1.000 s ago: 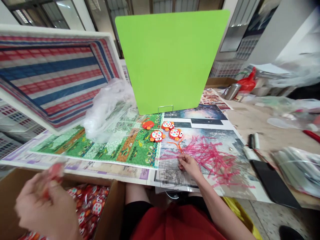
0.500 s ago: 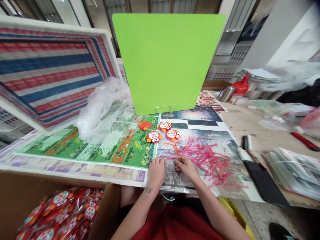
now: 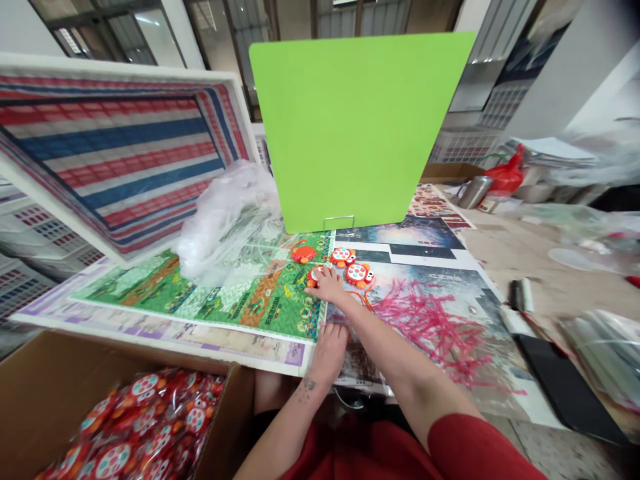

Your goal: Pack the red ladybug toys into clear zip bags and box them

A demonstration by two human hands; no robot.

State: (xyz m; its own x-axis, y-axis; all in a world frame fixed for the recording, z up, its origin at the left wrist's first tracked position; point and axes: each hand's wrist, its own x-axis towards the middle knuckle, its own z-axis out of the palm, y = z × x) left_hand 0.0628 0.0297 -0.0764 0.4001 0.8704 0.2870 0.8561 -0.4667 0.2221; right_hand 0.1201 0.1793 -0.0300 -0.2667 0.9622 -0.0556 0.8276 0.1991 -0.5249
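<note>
My right hand [image 3: 327,285] reaches forward over the printed sheets, and its fingers close over a red spotted turtle toy [image 3: 313,275]. Two more turtle toys [image 3: 342,256] [image 3: 359,272] and an orange toy [image 3: 303,253] lie just beyond it. My left hand [image 3: 329,348] lies flat and open near the table's front edge, on the grey printed sheet, with its fingertips partly hidden under my right forearm. A heap of pink twist ties [image 3: 425,323] is spread to the right of both hands.
A cardboard box [image 3: 235,407] at bottom left holds several bagged turtle toys [image 3: 135,427]. A green board [image 3: 355,127] stands behind the toys. Crumpled clear bags [image 3: 220,213] and a striped tray [image 3: 100,147] lie left. A black flat case [image 3: 563,387], pens and a metal cup [image 3: 473,192] sit right.
My left hand came from the box to the table edge and now rests flat. My right hand left the twist ties and moved forward onto a turtle toy.
</note>
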